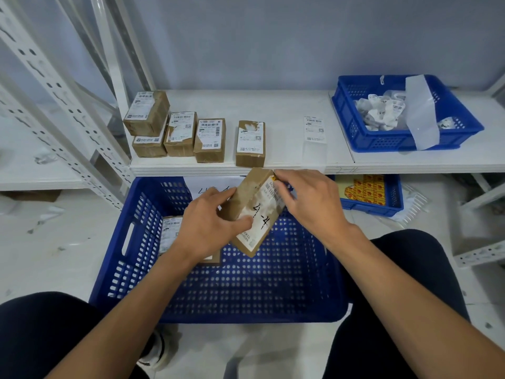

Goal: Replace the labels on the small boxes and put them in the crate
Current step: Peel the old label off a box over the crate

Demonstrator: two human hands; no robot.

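Observation:
I hold a small brown cardboard box tilted over the big blue crate. A white label with black handwriting covers its upper face. My left hand grips the box from its left side, thumb on the label. My right hand pinches the label's far corner at the top of the box. Another labelled box lies inside the crate at its left, partly hidden by my left wrist. Several more labelled boxes stand on the white shelf above the crate. A loose label lies flat on the shelf.
A smaller blue basket with crumpled white label scraps and a strip of backing paper sits at the shelf's right. Under the shelf a blue tray holds yellow and red stickers. White perforated rack posts rise at left. My dark-trousered knees flank the crate.

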